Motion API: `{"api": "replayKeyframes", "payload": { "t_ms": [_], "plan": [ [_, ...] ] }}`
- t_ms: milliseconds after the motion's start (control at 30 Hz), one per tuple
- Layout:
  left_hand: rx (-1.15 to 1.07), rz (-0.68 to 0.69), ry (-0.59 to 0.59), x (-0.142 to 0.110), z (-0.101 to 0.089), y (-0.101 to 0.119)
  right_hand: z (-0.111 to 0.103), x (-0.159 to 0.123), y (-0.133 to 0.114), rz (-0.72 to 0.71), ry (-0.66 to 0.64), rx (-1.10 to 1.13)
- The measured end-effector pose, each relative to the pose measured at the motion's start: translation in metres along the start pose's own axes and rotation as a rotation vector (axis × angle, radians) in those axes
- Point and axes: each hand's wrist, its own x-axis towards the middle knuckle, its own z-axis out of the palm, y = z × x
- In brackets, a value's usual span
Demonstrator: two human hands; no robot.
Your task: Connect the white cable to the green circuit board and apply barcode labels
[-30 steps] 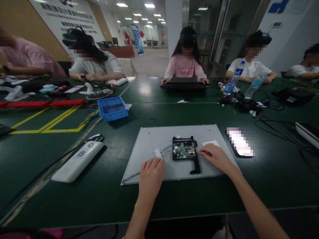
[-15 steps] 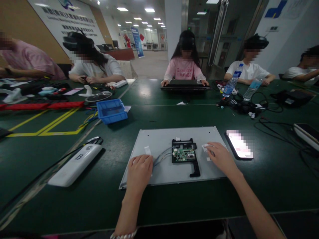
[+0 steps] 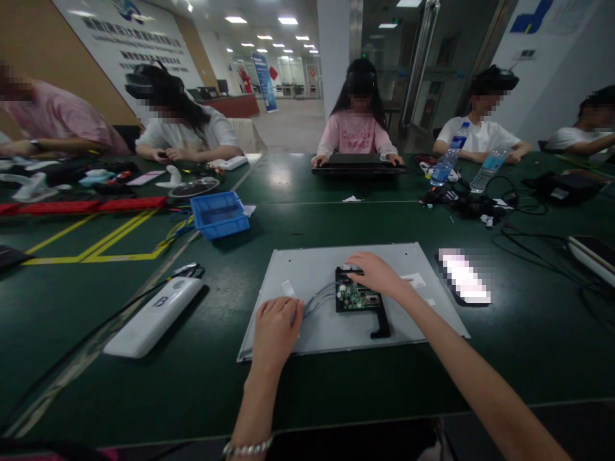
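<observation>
A flat grey-white panel (image 3: pixel 317 336) lies on the table before me. Near its middle is a green circuit board (image 3: pixel 353 297) in a black bracket (image 3: pixel 382 323). Grey cables (image 3: pixel 319 298) run from the board leftward to my left hand (image 3: pixel 278 330), whose fingers are curled down together on the panel's left part; what is under them is hidden. A white strip of tape (image 3: pixel 288 288) sticks up just beyond it. My right hand (image 3: pixel 377 276) reaches over the bracket's top edge, fingers stretched out and thumb apart, covering part of the board. White labels (image 3: pixel 413 280) lie on the panel's right side.
Right of the panel lies a phone (image 3: pixel 464 276) with a lit screen. A white power bank (image 3: pixel 156 314) with a cable is on the left, a blue bin (image 3: pixel 220 216) beyond it. Bottles (image 3: pixel 450 153) and black cables stand far right. Several people sit across the table.
My right hand has moved left from the white label at the panel's right side to the top of the bracket. My left hand keeps its place on the panel.
</observation>
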Motion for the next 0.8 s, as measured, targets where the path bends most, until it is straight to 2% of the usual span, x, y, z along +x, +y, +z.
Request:
{"api": "replayKeyframes", "payload": {
  "t_ms": [233, 400, 600, 667, 800],
  "plan": [
    [-0.009, 0.018, -0.004, -0.001, 0.0, 0.002, 0.016, 0.012, -0.001, 0.074, -0.012, -0.043],
    [-0.01, 0.014, 0.032, -0.002, 0.001, 0.001, 0.003, 0.005, 0.0, 0.11, 0.02, -0.079],
    [-0.002, -0.002, 0.068, -0.003, 0.003, -0.001, -0.029, -0.034, 0.03, 0.222, 0.157, -0.264],
    [-0.004, -0.011, 0.085, -0.003, 0.003, -0.001, -0.03, -0.051, 0.042, 0.25, 0.154, -0.299],
    [-0.019, 0.009, 0.071, -0.003, 0.003, 0.001, -0.018, -0.075, 0.055, 0.27, 0.1, -0.245]
  ]
}}
